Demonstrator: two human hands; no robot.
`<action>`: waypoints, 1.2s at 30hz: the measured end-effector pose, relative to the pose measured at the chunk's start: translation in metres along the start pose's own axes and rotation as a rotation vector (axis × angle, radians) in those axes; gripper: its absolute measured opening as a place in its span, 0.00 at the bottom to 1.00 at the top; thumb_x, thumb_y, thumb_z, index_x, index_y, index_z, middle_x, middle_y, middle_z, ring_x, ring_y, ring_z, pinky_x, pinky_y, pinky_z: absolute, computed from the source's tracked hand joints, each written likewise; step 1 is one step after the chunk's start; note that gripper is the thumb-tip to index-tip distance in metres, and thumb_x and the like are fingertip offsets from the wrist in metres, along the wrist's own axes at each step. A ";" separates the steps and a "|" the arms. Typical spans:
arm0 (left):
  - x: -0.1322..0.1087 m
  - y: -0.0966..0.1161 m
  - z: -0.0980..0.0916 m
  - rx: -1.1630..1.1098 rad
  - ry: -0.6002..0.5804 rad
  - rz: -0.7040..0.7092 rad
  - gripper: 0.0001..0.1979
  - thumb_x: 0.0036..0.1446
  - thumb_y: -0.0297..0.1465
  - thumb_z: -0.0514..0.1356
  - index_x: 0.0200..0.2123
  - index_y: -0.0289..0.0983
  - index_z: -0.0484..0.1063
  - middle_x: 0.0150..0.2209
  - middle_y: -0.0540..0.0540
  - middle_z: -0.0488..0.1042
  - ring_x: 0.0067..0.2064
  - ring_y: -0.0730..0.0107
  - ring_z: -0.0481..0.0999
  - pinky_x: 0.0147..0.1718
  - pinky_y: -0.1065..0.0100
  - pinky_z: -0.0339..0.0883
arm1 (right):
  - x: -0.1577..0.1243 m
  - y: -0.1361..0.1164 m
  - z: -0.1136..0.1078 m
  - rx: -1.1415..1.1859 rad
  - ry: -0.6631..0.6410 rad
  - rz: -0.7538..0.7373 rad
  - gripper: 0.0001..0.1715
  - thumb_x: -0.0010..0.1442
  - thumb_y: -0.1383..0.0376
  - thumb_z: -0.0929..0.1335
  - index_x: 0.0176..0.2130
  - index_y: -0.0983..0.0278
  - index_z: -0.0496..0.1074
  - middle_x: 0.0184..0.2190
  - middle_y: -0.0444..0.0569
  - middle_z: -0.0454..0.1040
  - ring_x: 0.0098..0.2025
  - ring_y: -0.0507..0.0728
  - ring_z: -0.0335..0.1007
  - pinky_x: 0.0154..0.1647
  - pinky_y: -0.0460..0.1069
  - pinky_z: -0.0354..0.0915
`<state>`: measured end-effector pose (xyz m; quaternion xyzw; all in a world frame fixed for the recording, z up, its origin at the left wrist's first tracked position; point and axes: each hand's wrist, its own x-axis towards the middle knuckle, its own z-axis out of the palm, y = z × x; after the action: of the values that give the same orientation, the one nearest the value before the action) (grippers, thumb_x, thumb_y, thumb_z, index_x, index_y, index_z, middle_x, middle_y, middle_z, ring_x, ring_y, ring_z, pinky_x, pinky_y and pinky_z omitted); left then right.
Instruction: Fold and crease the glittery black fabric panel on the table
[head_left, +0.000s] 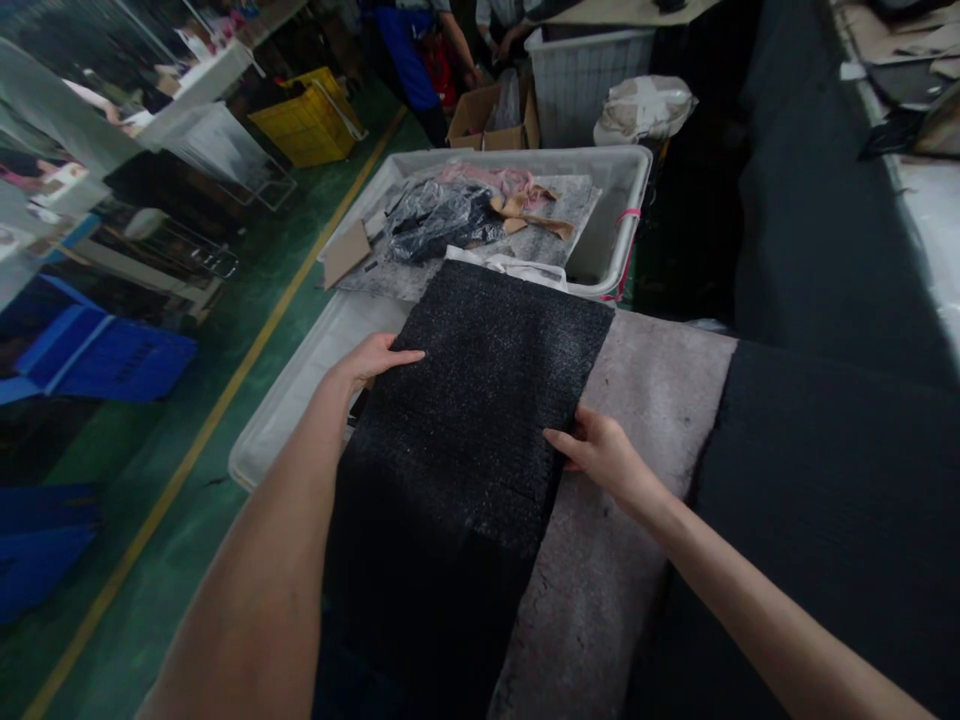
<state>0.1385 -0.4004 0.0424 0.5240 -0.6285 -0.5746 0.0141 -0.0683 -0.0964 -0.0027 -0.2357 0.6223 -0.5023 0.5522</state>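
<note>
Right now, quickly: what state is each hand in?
Left hand: open, fingers flat on the black felt sheet.
Right hand: closed on the sheet's right edge.

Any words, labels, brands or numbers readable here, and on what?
None can be read.
The black rough felt mat between the left hand and right hand bears no print.
The blue plastic crate has dark marks on its side, too blurred to read.
The yellow plastic crate and brown cardboard box show no legible text.

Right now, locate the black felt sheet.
Head view, centre: the black felt sheet lies on the grey pad, left hand and right hand at its edges, white tub beyond.
</note>
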 end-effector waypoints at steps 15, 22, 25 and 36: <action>-0.017 -0.019 -0.008 -0.103 0.063 0.096 0.25 0.41 0.45 0.72 0.38 0.33 0.76 0.37 0.42 0.80 0.36 0.63 0.78 0.37 0.65 0.72 | -0.027 -0.001 0.019 0.152 0.009 0.026 0.26 0.55 0.45 0.69 0.39 0.64 0.69 0.34 0.47 0.73 0.37 0.58 0.71 0.31 0.48 0.69; -0.020 -0.015 -0.005 0.021 0.014 0.029 0.25 0.36 0.39 0.75 0.38 0.34 0.77 0.38 0.42 0.80 0.37 0.61 0.79 0.36 0.64 0.73 | -0.042 0.023 0.029 0.014 -0.046 -0.055 0.22 0.54 0.53 0.70 0.44 0.63 0.67 0.36 0.48 0.74 0.38 0.60 0.73 0.32 0.51 0.70; -0.020 -0.017 -0.004 0.066 0.041 0.009 0.24 0.35 0.38 0.75 0.37 0.34 0.78 0.37 0.42 0.80 0.35 0.60 0.79 0.34 0.64 0.73 | -0.049 0.032 0.036 -0.192 0.032 -0.118 0.15 0.53 0.61 0.69 0.41 0.62 0.67 0.33 0.47 0.73 0.35 0.58 0.71 0.33 0.49 0.67; -0.034 -0.032 -0.006 -0.015 0.134 0.026 0.26 0.37 0.44 0.73 0.37 0.35 0.76 0.38 0.42 0.80 0.35 0.60 0.79 0.36 0.64 0.74 | -0.059 0.024 0.052 0.261 -0.066 0.031 0.17 0.51 0.61 0.68 0.42 0.63 0.67 0.37 0.46 0.74 0.36 0.56 0.72 0.29 0.46 0.68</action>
<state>0.1778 -0.3754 0.0408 0.5532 -0.6284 -0.5427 0.0675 0.0029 -0.0560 0.0085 -0.1688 0.5367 -0.5622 0.6061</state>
